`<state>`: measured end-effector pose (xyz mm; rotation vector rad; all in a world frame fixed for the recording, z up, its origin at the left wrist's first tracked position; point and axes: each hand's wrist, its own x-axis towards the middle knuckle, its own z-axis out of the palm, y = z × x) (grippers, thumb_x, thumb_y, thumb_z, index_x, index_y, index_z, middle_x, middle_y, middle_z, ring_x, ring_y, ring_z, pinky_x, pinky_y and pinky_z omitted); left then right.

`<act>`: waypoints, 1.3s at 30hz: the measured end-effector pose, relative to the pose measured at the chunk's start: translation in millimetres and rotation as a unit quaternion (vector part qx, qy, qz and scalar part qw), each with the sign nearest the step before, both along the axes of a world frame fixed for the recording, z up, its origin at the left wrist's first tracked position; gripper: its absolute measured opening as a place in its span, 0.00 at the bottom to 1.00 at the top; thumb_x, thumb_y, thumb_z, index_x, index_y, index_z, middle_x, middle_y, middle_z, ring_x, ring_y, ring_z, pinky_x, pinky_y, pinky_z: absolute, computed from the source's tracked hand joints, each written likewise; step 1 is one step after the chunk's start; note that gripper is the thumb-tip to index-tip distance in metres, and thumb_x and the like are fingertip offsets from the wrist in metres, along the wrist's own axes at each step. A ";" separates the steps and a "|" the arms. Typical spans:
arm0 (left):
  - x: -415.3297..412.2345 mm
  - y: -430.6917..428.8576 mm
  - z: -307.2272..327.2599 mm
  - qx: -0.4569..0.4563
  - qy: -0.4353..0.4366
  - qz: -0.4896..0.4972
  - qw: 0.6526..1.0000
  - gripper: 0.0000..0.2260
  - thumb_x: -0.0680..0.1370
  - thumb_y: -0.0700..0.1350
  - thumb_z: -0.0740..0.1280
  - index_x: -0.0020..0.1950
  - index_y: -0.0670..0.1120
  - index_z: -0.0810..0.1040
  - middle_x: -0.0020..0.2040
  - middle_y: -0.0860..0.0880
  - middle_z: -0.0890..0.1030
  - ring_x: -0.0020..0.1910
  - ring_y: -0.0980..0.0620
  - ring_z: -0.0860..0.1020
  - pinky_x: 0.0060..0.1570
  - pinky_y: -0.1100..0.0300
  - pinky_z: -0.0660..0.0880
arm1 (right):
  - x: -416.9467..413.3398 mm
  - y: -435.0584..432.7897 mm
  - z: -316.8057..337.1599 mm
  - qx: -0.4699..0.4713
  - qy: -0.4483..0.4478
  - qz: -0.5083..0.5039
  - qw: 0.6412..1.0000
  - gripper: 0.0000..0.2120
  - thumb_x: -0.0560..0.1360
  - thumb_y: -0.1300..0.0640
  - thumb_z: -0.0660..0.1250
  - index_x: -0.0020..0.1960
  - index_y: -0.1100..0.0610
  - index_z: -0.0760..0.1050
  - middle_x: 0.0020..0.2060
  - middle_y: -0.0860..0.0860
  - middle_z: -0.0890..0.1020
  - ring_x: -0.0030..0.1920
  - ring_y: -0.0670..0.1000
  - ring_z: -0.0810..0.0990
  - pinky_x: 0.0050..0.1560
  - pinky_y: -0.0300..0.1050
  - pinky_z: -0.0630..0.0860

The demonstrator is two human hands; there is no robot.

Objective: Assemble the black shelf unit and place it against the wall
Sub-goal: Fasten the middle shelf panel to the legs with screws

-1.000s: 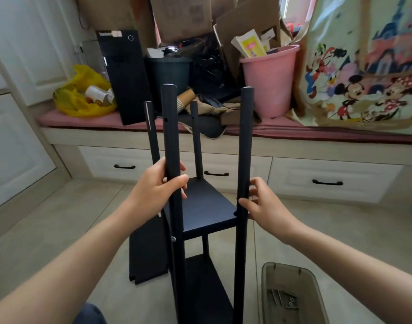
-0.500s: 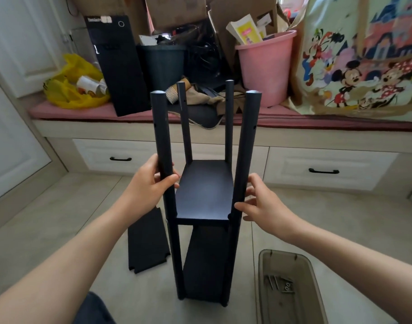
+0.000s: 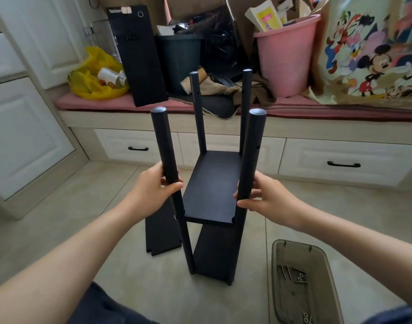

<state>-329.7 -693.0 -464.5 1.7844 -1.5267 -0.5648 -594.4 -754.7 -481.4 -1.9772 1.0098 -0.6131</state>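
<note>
The black shelf unit (image 3: 210,185) stands upright on the tiled floor in the middle of the head view, with round posts at its corners and two boards fitted, one above the other. My left hand (image 3: 153,191) grips the near left post just above the upper board. My right hand (image 3: 265,195) holds the near right post at the same height, fingers curled round it. A loose black shelf board (image 3: 161,232) lies flat on the floor, to the left of the unit and partly behind my left hand.
A translucent brown tray (image 3: 303,253) with screws and nuts sits on the floor at lower right. A window bench with white drawers (image 3: 340,160) runs along the back, loaded with a pink bucket (image 3: 286,57), a black computer tower (image 3: 139,57) and a yellow bag (image 3: 95,76). White cabinet doors (image 3: 20,136) stand at left.
The shelf unit has moved away from me, turned square to me and come down onto the floor. Both hands kept their hold on the near posts.
</note>
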 end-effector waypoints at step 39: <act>-91.3 1.3 -150.8 -0.039 -0.341 -0.049 0.938 0.38 0.77 0.70 0.57 0.81 0.50 0.59 0.81 0.54 0.59 0.80 0.53 0.51 0.78 0.51 0.45 | -1.1 -12.0 17.5 -0.009 0.007 0.075 0.997 0.14 0.73 0.62 0.73 0.51 0.44 0.77 0.49 0.45 0.84 0.51 0.43 0.83 0.57 0.46 0.81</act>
